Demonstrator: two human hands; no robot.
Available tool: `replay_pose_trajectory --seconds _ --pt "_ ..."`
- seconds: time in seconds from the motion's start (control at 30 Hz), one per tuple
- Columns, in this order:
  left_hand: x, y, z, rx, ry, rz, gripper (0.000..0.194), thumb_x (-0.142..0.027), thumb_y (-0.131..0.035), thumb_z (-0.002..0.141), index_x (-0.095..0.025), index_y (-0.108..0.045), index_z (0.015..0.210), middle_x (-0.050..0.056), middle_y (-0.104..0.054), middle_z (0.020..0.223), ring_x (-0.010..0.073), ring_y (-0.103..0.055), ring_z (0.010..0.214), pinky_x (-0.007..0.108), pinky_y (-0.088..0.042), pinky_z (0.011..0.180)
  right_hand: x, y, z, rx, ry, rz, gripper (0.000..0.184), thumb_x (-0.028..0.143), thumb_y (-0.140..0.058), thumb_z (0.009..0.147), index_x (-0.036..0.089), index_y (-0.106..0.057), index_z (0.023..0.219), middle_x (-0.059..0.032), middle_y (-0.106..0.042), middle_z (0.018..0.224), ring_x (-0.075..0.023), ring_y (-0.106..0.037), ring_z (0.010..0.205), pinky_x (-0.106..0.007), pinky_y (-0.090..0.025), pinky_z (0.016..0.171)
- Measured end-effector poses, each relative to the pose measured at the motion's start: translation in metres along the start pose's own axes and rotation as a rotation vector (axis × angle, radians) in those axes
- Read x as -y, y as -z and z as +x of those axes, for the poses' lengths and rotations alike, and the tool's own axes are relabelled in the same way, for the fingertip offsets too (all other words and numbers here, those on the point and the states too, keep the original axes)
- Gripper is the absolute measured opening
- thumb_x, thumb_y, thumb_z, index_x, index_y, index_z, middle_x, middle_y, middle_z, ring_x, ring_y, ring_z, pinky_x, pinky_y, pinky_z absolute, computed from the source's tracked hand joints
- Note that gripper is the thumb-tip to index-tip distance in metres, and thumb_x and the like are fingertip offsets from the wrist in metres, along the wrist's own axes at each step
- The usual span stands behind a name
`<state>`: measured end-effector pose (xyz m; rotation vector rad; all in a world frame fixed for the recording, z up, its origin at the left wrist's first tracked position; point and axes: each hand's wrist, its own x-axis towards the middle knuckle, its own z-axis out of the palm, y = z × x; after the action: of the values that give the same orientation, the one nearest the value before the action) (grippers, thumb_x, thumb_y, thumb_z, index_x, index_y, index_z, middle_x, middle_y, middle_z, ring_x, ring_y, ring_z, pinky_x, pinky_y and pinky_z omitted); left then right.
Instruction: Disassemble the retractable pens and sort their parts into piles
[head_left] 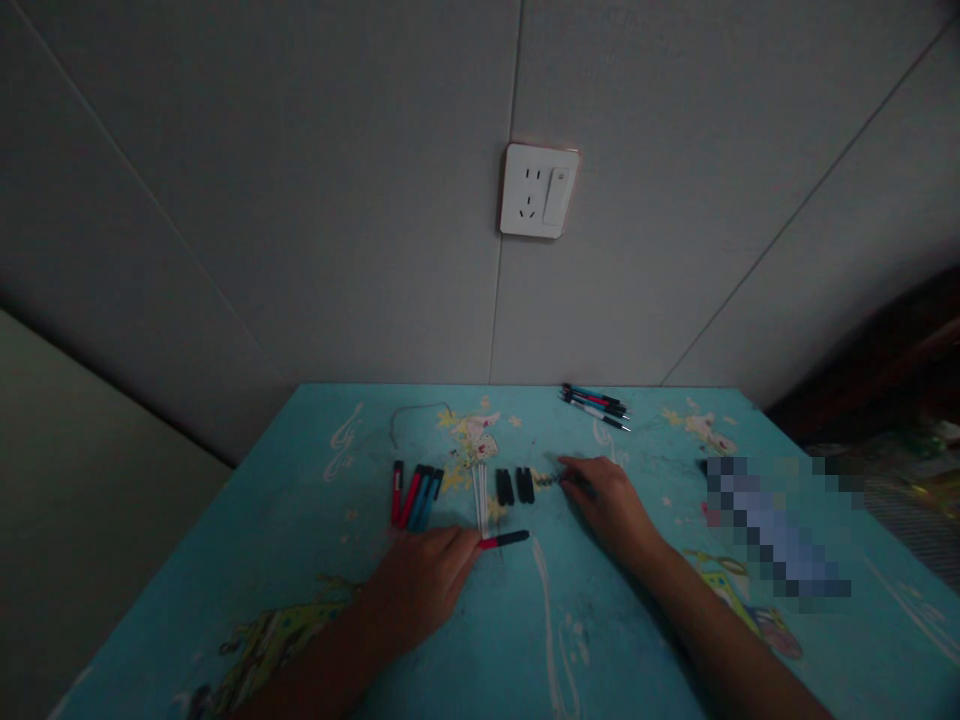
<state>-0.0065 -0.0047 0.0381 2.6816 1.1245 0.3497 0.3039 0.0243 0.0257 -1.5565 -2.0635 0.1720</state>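
Note:
My left hand (pixel 424 580) is closed round the red end of a pen (pixel 511 539), whose black end points right. Just beyond that hand lie several red and blue pen barrels (pixel 415 497) with black ends, side by side. Thin white pen refills (pixel 481 498) stretch away from the held pen. To their right are short black pen parts (pixel 514 486) in a row. At a line of tiny dark coiled pieces (pixel 547 480), perhaps springs, my right hand (pixel 609 503) has its fingertips drawn together. What lies between those fingers is too small and dark to tell.
Several pens (pixel 596 405) lie in a pile near the table's back edge. The blue patterned table (pixel 480 660) meets a grey wall with a socket (pixel 538 190). A blurred-out, pixelated object (pixel 776 530) is on the right side.

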Motion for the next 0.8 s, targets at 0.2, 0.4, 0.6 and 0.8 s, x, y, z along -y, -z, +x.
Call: replay_pose_trajectory --seconds 0.2,0.4,0.6,0.8 --pt "0.003 -0.003 -0.001 -0.02 -0.011 0.003 0.021 -0.02 -0.042 0.1 -0.02 -0.061 0.109 0.003 -0.068 0.085 0.0185 -0.066 0.073 0.028 -0.049 0.063 0.009 0.009 -0.002 -0.031 0.04 -0.073 0.031 0.025 -0.056 0.094 0.02 -0.064 0.124 -0.0104 -0.071 0.107 -0.0255 -0.064 0.096 -0.043 -0.05 0.088" --pt "0.006 -0.013 0.002 -0.07 -0.03 0.046 0.016 -0.023 -0.047 0.101 -0.02 -0.063 0.105 0.002 -0.066 0.084 0.0173 -0.066 0.075 0.026 -0.048 0.063 0.066 0.018 -0.02 0.099 0.269 0.064 0.028 0.029 -0.054 0.098 0.022 -0.062 0.124 -0.0097 -0.068 0.111 -0.0241 -0.061 0.102 -0.042 -0.047 0.092" --pt "0.003 -0.008 0.0 -0.099 -0.152 0.084 0.018 -0.022 -0.046 0.101 -0.02 -0.063 0.105 0.002 -0.061 0.081 0.0171 -0.061 0.073 0.028 -0.046 0.062 0.092 0.006 -0.029 0.244 0.341 0.054 0.022 0.03 -0.05 0.1 0.02 -0.065 0.113 -0.006 -0.069 0.09 -0.0211 -0.062 0.085 -0.036 -0.047 0.081" --pt "-0.003 0.003 0.0 -0.009 -0.164 -0.007 0.021 -0.023 -0.043 0.101 -0.019 -0.063 0.095 0.001 -0.062 0.075 0.0159 -0.06 0.065 0.027 -0.042 0.057 0.085 -0.009 -0.033 0.237 0.325 0.038 0.03 0.035 -0.045 0.103 0.019 -0.065 0.088 -0.0031 -0.065 0.073 -0.0193 -0.059 0.07 -0.033 -0.044 0.069"
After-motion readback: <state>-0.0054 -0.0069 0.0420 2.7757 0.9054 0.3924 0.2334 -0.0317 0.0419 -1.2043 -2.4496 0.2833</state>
